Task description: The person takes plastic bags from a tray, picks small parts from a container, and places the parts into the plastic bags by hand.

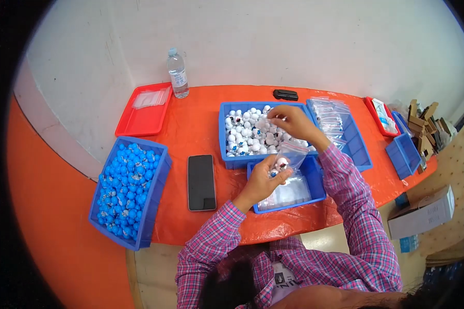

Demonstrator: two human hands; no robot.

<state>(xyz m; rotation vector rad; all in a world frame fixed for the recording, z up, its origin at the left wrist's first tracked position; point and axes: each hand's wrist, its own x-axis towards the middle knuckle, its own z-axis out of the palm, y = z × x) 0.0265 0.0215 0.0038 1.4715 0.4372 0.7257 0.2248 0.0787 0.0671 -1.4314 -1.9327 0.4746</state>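
Clear plastic shows in the head view: a bag [295, 151] with white balls in it, gripped in the fingers of the left hand [264, 180] above the small bin [319, 191] at the table's near edge. The right hand [294, 122] hangs over the big bin [238, 163] of white balls, nearer the far edge — fingers curled, but I cannot tell whether they hold anything. A phone [201, 183] lies left of the small bin — blue balls [127, 188] fill another bin [156, 193] at the table's left edge.
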